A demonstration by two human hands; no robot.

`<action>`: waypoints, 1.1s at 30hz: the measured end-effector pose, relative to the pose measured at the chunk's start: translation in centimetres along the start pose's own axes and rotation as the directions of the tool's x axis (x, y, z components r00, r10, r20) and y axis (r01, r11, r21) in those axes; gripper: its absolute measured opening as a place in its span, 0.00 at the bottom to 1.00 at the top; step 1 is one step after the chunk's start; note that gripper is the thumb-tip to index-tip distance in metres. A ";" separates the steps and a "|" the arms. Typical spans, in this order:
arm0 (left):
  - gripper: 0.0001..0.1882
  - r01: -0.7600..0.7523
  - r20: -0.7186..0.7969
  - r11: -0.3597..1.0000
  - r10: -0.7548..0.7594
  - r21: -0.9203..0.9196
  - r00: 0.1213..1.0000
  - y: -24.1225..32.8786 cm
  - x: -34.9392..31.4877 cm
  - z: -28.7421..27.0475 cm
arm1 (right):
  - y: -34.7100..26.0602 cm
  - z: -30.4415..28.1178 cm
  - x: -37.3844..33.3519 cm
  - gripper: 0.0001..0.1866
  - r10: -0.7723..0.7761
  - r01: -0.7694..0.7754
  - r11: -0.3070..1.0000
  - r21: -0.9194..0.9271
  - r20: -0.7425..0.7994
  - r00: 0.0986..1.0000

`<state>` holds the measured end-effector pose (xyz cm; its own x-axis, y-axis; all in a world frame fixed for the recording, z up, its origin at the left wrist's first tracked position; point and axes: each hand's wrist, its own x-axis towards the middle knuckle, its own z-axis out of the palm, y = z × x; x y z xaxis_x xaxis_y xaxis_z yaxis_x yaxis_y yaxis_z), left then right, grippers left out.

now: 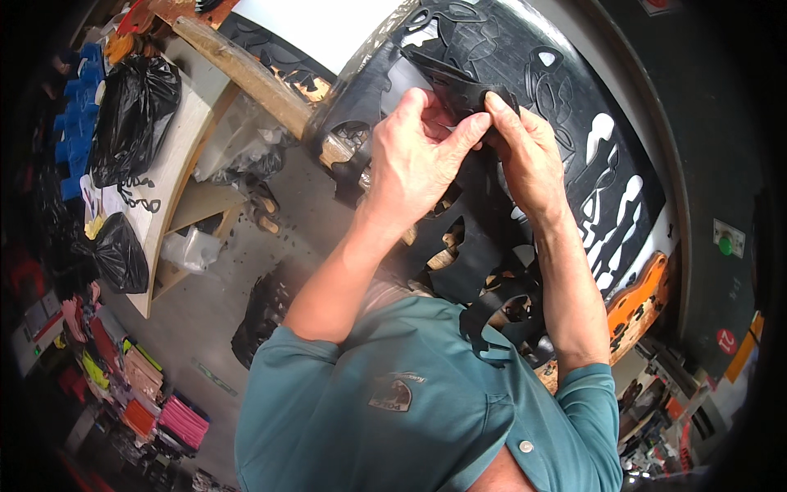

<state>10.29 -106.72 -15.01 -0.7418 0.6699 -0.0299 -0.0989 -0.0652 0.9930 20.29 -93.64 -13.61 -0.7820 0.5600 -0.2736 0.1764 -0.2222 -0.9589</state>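
Both hands, left hand (418, 152) and right hand (525, 152), pinch shut on a cut-out piece (463, 94) of the black rubber sheet (574, 107), gripping either side to tear it free

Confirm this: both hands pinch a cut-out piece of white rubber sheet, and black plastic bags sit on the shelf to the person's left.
One detail is wrong: the rubber sheet that the left hand and right hand pinch is black, not white, as the head view shows. The black plastic bags do sit on the shelf to the left.
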 end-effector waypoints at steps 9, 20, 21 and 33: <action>0.14 -0.407 0.083 0.718 0.442 0.564 0.893 -1.2 0.4 -0.3 | -0.2 0.3 -0.9 0.18 0.000 -0.011 0.976 0.216 0.053 0.999; 0.25 0.046 -0.333 0.986 0.011 0.161 0.943 -1.8 2.1 -1.8 | -0.2 0.3 -1.5 0.24 -0.053 0.071 0.986 0.151 -0.121 0.991; 0.26 0.107 -0.358 0.990 -0.067 0.093 0.931 -1.8 2.4 -2.4 | -0.4 -0.4 -1.5 0.24 -0.056 0.076 0.987 0.141 -0.140 0.989; 0.25 0.205 -0.430 0.941 -0.307 -0.268 0.849 -2.7 4.1 -5.4 | -10.2 -25.2 -9.5 0.14 -0.477 0.633 0.758 0.155 -0.531 0.701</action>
<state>3.92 -107.77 -18.45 -0.8846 0.2704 -0.3800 -0.4230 -0.1219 0.8979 40.95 -76.55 -3.08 -0.3150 0.9218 0.2260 -0.4541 0.0627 -0.8888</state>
